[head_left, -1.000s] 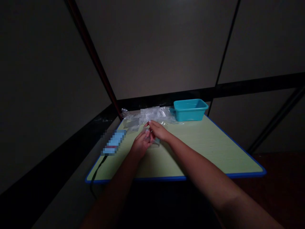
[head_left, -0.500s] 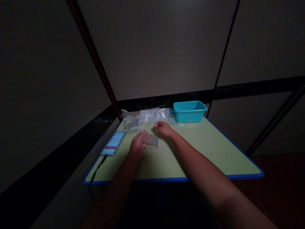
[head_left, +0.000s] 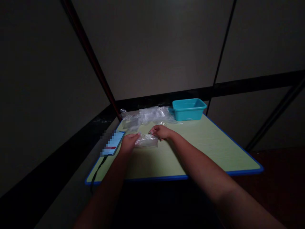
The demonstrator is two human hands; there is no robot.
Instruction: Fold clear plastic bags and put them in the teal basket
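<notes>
A small clear plastic bag (head_left: 147, 141) is stretched between my two hands above the near half of the table. My left hand (head_left: 130, 142) pinches its left side, thumb on top. At its upper right edge, my right hand (head_left: 160, 131) has thumb and fingers closed on the plastic. Behind them, a spread of more clear plastic bags (head_left: 150, 116) lies along the back of the table, overlapping and crinkled.
The pale green table (head_left: 205, 152) has a blue edge. A turquoise basket (head_left: 189, 111) stands at the back right, touching the plastic. On the left lies a phone (head_left: 114, 143), partly pixelated, with a dark cable (head_left: 96, 173) hanging past the edge. Walls rise behind and left.
My left hand has shifted left, and the bag now lies spread out toward me. My right hand has come slightly down and left and taken hold of the bag's upper right edge.
</notes>
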